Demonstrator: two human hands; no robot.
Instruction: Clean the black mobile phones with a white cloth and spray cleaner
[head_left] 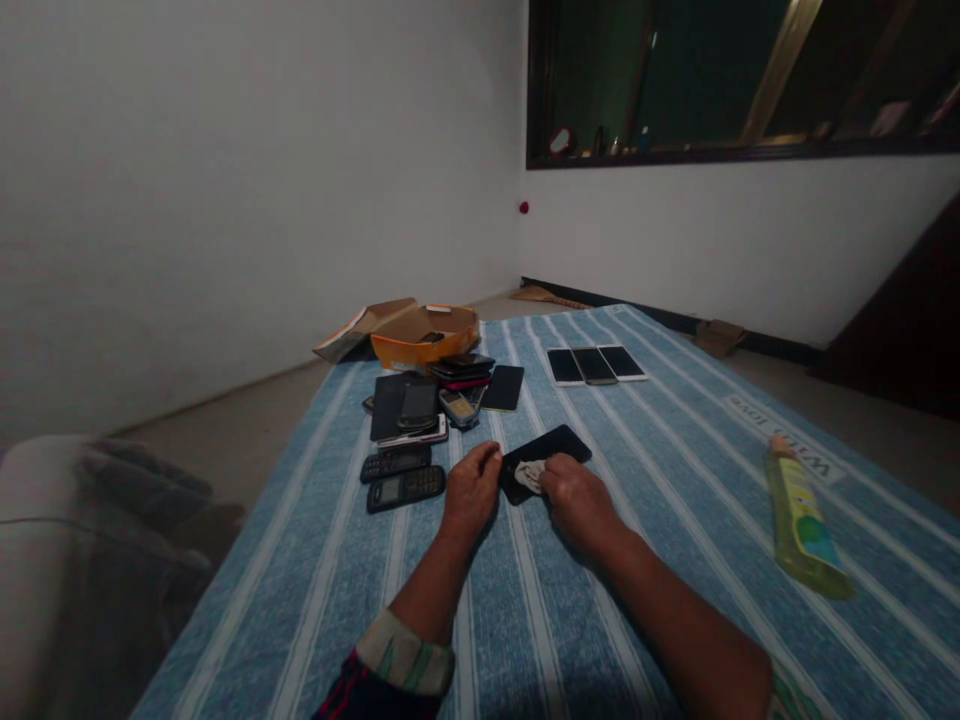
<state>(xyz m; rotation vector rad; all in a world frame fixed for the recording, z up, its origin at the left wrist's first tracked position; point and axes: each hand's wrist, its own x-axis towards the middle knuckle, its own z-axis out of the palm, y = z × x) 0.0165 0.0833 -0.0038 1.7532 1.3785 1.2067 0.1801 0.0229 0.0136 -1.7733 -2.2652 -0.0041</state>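
Observation:
A black smartphone [557,443] lies at a slant on the striped blue cloth in front of me. My left hand [472,487] is closed at its left end, thumb and fingers at the edge. Pinched in my right hand [581,497] is a crumpled whitish cloth or tissue [529,476], pressed against the phone's dark face. Left of my left hand are two black keypad phones [406,488], one behind the other. Part of the smartphone is covered by the cloth and my right fingers.
Several phones [418,402] are heaped at the back left, before an open orange box [424,352]. Three phones [596,365] lie side by side farther back. A bottle of yellow-green liquid [804,530] lies on the right. The bed-like surface's blue cover [675,600] reaches toward the wall.

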